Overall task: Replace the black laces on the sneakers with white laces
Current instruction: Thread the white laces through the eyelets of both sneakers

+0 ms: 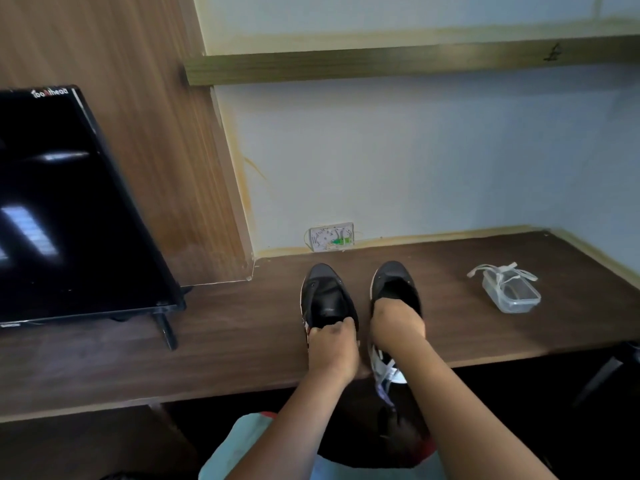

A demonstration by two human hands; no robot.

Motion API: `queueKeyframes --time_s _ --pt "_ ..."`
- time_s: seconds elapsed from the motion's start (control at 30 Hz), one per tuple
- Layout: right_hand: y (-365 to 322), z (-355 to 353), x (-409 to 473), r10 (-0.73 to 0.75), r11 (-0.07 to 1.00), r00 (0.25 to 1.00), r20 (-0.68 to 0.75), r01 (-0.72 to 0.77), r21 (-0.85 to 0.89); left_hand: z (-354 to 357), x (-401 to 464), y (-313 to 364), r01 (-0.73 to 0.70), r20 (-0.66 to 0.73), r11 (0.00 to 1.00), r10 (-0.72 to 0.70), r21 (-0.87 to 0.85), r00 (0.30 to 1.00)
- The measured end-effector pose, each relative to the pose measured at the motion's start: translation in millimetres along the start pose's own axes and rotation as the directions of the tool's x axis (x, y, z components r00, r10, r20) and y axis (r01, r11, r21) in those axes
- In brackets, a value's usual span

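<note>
Both hands (L (331, 336), R (397, 323)) curled on sneakers (327, 299).

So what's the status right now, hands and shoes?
Left hand gripping left sneaker near its front. Right hand inside right sneaker, fingers hidden. White laces draped over plastic container, apart. Nothing blocking.
</note>
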State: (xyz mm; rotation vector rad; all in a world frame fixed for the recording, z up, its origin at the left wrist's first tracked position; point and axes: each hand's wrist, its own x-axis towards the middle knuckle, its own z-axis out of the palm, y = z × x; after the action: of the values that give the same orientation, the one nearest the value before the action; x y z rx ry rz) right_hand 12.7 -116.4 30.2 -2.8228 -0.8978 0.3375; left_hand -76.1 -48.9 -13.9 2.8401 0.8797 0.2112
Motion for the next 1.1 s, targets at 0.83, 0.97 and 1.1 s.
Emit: queueKeyframes --time_s 0.83,0.97,1.1 --pt "143.2 -52.0 18.4 0.417 0.830 0.676 -0.608 -0.011 0.557 -27.7 58.7 0.6 0.030 0.289 0.996 -0.004 -0.085 0.957" --pt "140.4 -42.6 18.3 0.354 0.860 0.612 -0.707 0.084 0.504 -42.9 73.5 -9.8 -0.016 0.338 0.993 -0.024 0.116 0.941" --pt "189.2 -54.8 12.2 0.413 0.873 0.577 -0.705 -0.030 0.487 -44.7 90.5 -21.6 -0.057 0.386 0.970 -0.040 0.237 0.922"
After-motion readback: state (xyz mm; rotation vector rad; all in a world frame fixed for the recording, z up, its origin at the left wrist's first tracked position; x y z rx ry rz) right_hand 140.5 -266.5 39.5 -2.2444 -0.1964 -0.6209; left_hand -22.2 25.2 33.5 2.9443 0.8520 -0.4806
